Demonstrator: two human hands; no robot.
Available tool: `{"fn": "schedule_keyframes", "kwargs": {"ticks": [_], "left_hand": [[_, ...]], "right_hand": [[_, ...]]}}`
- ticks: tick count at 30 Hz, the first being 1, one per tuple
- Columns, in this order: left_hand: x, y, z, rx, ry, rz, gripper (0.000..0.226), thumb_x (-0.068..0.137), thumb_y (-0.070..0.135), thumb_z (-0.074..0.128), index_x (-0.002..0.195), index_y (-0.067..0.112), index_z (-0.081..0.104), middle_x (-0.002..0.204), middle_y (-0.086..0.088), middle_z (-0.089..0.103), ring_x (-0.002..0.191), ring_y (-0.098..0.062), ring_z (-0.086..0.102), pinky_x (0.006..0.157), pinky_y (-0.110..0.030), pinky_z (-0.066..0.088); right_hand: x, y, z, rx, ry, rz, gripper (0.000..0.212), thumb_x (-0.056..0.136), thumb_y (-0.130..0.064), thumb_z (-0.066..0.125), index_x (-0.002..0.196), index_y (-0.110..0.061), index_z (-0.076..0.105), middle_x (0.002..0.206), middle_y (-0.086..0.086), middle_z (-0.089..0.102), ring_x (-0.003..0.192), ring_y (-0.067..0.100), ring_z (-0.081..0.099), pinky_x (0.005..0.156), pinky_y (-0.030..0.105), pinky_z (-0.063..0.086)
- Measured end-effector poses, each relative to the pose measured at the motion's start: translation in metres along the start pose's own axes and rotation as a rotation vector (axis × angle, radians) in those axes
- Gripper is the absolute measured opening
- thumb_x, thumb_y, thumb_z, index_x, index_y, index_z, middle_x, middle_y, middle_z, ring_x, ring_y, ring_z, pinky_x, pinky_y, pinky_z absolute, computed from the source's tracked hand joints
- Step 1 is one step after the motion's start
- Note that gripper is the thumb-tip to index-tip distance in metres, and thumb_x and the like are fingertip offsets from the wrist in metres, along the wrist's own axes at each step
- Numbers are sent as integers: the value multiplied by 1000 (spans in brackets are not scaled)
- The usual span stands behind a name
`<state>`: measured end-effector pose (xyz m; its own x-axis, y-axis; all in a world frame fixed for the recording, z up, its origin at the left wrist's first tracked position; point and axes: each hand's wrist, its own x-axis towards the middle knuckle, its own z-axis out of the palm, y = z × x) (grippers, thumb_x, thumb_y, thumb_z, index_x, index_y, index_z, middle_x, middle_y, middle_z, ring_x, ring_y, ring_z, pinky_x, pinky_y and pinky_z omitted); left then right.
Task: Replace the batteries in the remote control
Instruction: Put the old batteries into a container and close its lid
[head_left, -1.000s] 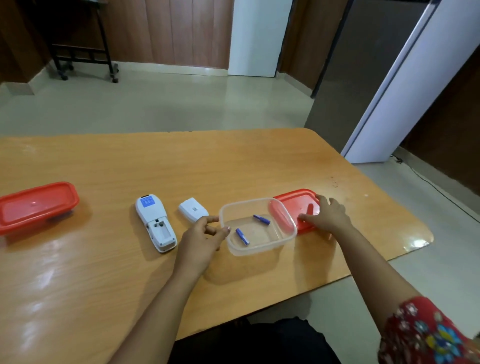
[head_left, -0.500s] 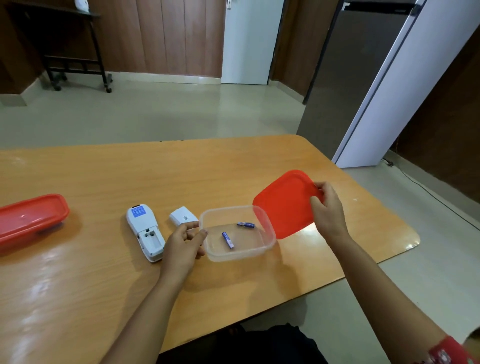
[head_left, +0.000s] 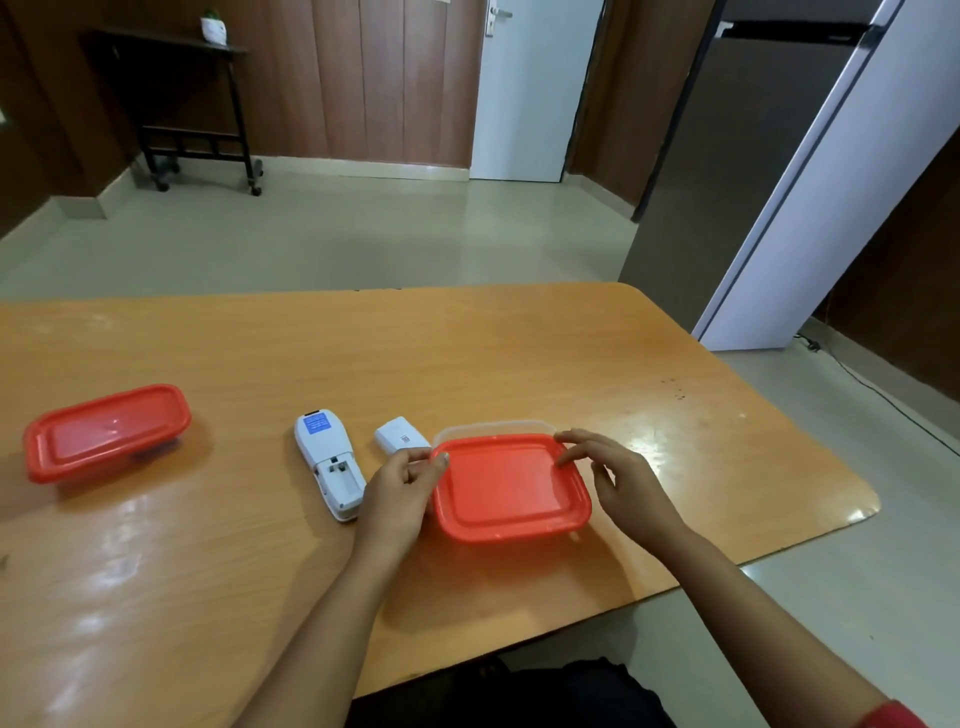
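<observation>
A white remote control (head_left: 329, 461) lies face down on the wooden table (head_left: 467, 353), its battery bay uncovered. The white battery cover (head_left: 400, 435) lies just right of it. A red lid (head_left: 509, 486) sits on top of a clear plastic box (head_left: 493, 427), shifted toward me so the box's far rim shows. The batteries inside are hidden under the lid. My left hand (head_left: 402, 488) pinches the lid's left edge. My right hand (head_left: 613, 478) touches the lid's right edge with spread fingertips.
A second box with a red lid (head_left: 106, 431) stands at the left of the table. The table's right edge and near edge are close to the box. A dark rolling stand (head_left: 197, 104) and a grey fridge (head_left: 737, 156) stand beyond on the floor.
My right hand carried the red lid from the table's right side up and over the clear box and set it on top. My left hand shifted from the box's rim to the lid's edge.
</observation>
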<state>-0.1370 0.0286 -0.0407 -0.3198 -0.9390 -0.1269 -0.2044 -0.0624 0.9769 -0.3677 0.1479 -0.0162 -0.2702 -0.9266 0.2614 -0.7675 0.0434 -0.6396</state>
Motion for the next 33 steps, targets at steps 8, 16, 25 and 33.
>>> {"fn": "schedule_keyframes", "kwargs": {"ticks": [8, 16, 25, 33], "left_hand": [[0, -2, 8, 179, 97, 17, 32, 87, 52, 55, 90, 20, 57, 79, 3, 68, 75, -17, 64, 69, -37, 48], [2, -1, 18, 143, 153, -63, 36, 92, 49, 49, 77, 16, 48, 67, 2, 55, 67, -21, 53, 59, -32, 35], [-14, 13, 22, 397, 199, -22, 29, 100, 32, 29, 110, 14, 50, 108, -6, 61, 92, -24, 55, 74, -34, 38], [-6, 25, 35, 467, 317, -126, 50, 98, 49, 28, 103, 8, 54, 98, -16, 67, 93, -36, 61, 72, -35, 40]], "right_hand": [[23, -23, 34, 29, 171, 367, 29, 98, -29, 45, 124, -22, 54, 118, -2, 59, 101, 17, 57, 79, 29, 48], [35, -18, 37, -34, -34, 390, 39, 101, -22, 30, 137, -18, 46, 131, 11, 50, 119, 26, 50, 100, 38, 40], [36, -36, 47, -121, 3, 583, 36, 96, -31, 26, 114, -9, 49, 117, 16, 59, 102, 37, 56, 84, 43, 46], [31, -27, 50, 73, 50, 654, 49, 99, -48, 24, 109, -7, 49, 111, 20, 63, 103, 38, 58, 78, 39, 41]]}}
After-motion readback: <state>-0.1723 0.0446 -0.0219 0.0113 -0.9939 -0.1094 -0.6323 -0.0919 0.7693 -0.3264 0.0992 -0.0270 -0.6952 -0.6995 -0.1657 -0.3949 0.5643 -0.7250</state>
